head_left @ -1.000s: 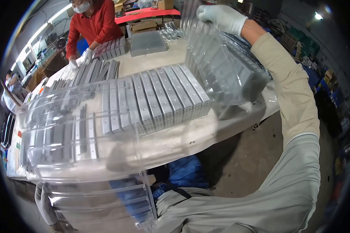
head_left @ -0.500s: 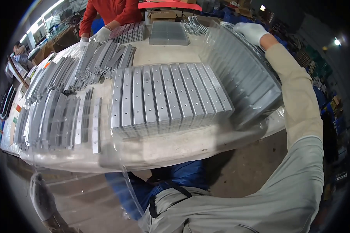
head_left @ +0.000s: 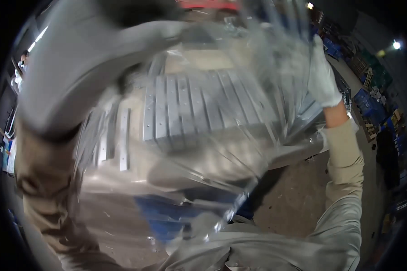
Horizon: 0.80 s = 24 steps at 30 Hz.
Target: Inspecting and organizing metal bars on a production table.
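Note:
Clear plastic film (head_left: 232, 210) stretches in loose folds across the view, in front of the table and my lap. My right hand (head_left: 323, 79), in a white glove, grips gathered film at the table's right side. Very close and smeared by motion, my gloved left hand (head_left: 95, 67) fills the upper left; its fingers cannot be made out. Behind the film, a block of silvery metal bars with small holes (head_left: 172, 108) lies in a row. To its left, a single metal strip (head_left: 124, 140) lies apart, beside more strips (head_left: 106, 135).
The table (head_left: 135, 174) has a pale covering, and its near edge runs in front of my legs. Blue crates (head_left: 366, 101) and pallets stand on the floor at the right. A person (head_left: 20, 67) is far off at the left.
My left hand has risen from the lower left to close in front of the view. My right hand has come down and nearer. The film now spans the bars.

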Available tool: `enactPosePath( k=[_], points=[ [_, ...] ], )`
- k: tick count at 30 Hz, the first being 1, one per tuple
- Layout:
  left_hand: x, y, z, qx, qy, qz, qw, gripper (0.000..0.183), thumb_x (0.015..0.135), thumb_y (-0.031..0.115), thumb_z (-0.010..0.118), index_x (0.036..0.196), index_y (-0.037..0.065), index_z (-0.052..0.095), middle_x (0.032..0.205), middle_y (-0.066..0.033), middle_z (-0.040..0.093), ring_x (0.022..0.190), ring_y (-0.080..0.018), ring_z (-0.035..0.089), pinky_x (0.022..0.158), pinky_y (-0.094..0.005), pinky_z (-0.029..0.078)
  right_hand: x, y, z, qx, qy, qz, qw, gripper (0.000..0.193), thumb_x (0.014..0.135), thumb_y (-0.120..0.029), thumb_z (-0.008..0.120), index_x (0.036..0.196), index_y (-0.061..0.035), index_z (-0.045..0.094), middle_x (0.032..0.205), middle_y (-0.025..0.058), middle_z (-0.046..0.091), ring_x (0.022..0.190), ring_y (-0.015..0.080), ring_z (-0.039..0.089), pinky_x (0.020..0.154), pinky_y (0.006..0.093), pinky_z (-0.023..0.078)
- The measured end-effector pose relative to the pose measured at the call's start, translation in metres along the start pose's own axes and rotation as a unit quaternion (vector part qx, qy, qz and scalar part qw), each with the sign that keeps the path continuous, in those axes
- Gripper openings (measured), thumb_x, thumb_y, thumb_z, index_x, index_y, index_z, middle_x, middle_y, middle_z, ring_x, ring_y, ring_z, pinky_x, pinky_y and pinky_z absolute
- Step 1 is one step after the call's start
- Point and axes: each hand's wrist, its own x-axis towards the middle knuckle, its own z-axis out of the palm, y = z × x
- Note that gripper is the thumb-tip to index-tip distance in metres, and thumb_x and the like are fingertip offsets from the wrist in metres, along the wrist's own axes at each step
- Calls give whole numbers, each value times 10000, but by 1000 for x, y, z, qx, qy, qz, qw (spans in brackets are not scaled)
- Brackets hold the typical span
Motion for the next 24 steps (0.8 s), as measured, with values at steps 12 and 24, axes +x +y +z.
enactPosePath(
  k=[12,24],
  points=[
    [-74,-84,34,-340,-253,-240,874,604,846,308,878,1249,-59,619,941,-120,748,753,-185,720,607,-237,581,-34,23,-46,-166,27,153,974,363,1017,-417,665,932,-64,676,745,-33,596,594,51,500,528,203,388],
    [-111,-231,28,-463,174,-308,813,346,961,164,746,1257,9,659,872,-63,720,738,-113,706,579,-249,570,-1,62,-24,-82,-50,175,980,201,1012,-259,689,1058,-71,638,858,-15,668,691,62,640,587,205,507]
  ],
)
